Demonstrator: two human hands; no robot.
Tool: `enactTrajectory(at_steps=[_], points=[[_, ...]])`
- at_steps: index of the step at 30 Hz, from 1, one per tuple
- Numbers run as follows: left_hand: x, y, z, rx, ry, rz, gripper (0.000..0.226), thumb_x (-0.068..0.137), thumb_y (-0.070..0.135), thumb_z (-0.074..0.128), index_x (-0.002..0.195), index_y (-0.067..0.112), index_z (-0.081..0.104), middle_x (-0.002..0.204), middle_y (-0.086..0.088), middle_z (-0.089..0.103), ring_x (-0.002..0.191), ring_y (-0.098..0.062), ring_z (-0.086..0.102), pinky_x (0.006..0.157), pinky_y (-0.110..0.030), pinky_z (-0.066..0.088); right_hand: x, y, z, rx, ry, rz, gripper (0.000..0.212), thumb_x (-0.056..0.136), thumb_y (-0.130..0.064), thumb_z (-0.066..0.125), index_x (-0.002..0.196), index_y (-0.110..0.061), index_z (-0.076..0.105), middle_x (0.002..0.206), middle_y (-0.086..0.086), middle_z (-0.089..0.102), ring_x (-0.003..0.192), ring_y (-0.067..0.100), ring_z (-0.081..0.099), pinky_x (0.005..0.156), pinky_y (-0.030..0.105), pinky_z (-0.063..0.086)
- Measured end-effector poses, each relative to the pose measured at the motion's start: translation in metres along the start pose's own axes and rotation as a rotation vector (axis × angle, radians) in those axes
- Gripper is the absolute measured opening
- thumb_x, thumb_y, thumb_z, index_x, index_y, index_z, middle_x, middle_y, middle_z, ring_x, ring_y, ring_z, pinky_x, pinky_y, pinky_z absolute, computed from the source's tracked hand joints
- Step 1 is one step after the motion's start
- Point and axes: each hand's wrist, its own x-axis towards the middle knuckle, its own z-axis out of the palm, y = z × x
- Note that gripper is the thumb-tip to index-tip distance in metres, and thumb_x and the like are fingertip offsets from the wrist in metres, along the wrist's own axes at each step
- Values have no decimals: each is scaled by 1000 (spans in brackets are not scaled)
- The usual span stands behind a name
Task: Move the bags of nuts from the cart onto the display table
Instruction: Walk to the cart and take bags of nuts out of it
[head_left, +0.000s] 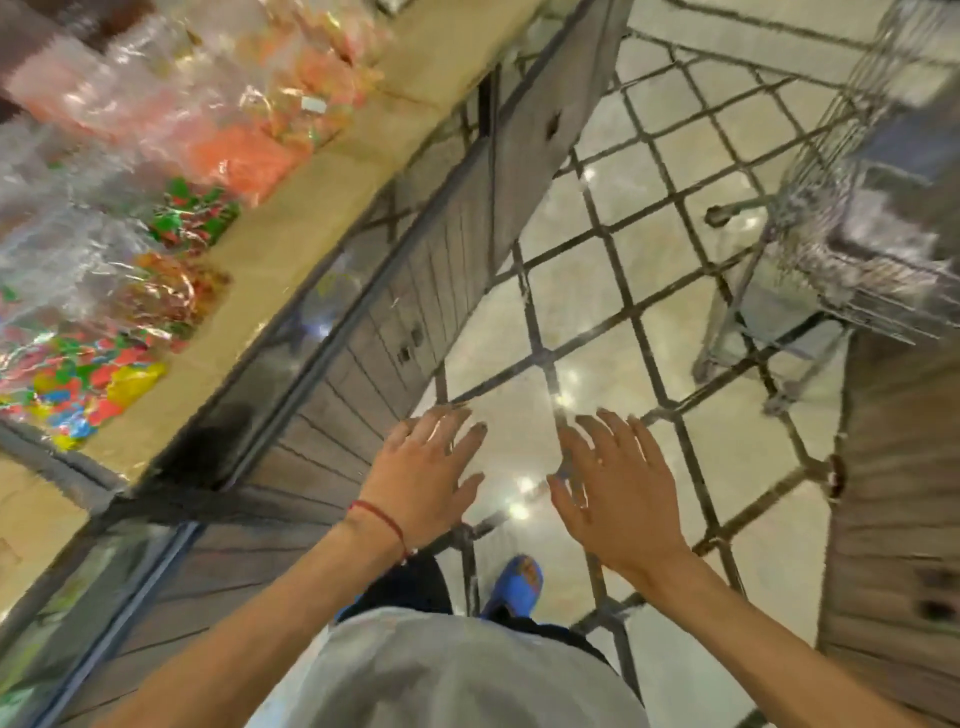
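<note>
Between carries, by the look of it; both hands empty and spread above the pale tiled floor with dark grid lines. Left hand, a red thread at its wrist, fingers splayed, grip open on nothing; right hand likewise flat and open, just beside it. Grey wire shopping cart far right, blurred; contents too smeared to tell as bags of nuts or not. Beige display tabletop along the left, already loaded with clear crinkled bags of orange, green and mixed-colour contents. Probably turned toward the cart for another load; next move calls for stepping right and far, reaching into the basket, closing both grips on a bag, then swinging back left to a bare stretch of tabletop.
</note>
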Motion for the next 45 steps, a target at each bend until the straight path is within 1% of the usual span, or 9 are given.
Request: enactTrajectory(at_steps=[2,12,18,22,27,30,33,36,45], points=[[26,19,-3,17,9,79,57,93,52,58,142,22,57,143,-8,60,132,-31,55,101,-47,50,-12,29,-6,-27,14,90,55,100,-47,47,138,-13,67,141,13,66,139,38,56,119,58,40],[155,88,-12,-22,67,375,54,99,52,45,138,18,60,142,-8,60,135,-33,52,106,-48,46,-19,135,-7,-42,70,496,55,95,-48,57,136,-13,67,137,13,68,135,35,57,121,51,35],[256,103,-16,-25,83,452,54,99,52,45,138,18,61,140,-8,61,132,-33,54,103,-47,46,37,196,-7,-54,23,556,54,96,-48,57,139,-17,64,139,9,66,137,31,53,121,48,32],[345,108,-22,-56,83,492,55,99,54,41,137,19,61,140,-6,61,130,-31,55,103,-46,47,91,246,-6,-41,16,630,50,94,-45,67,138,-21,64,139,6,65,137,30,52,121,44,28],[459,111,-40,-87,87,515,49,97,53,52,135,22,59,139,-4,62,129,-29,57,102,-44,48,165,315,-15,-71,-26,685,48,93,-43,70,134,-19,65,136,6,67,135,31,55,119,47,36],[523,106,-45,-83,71,510,49,98,54,49,135,23,58,141,-3,60,131,-28,55,104,-44,47,209,354,-18,-96,-11,709,50,92,-43,75,134,-19,66,133,6,68,132,31,57,117,48,38],[569,100,-49,-96,43,494,54,99,55,40,137,22,60,139,-4,62,129,-29,56,100,-45,50,243,390,-21,-86,17,738,47,94,-43,69,134,-18,67,133,5,67,131,29,56,115,44,37],[606,95,-57,-132,71,485,55,98,53,41,135,19,63,136,-5,65,125,-30,59,96,-46,53,274,424,-22,-85,36,742,47,97,-43,58,133,-15,66,133,7,66,128,31,57,112,46,40],[742,100,-68,-76,25,521,51,98,50,47,136,19,62,136,-4,65,122,-29,61,95,-44,55,361,524,-5,-40,58,830,49,97,-43,56,137,-16,64,135,5,65,129,30,55,110,42,37]])
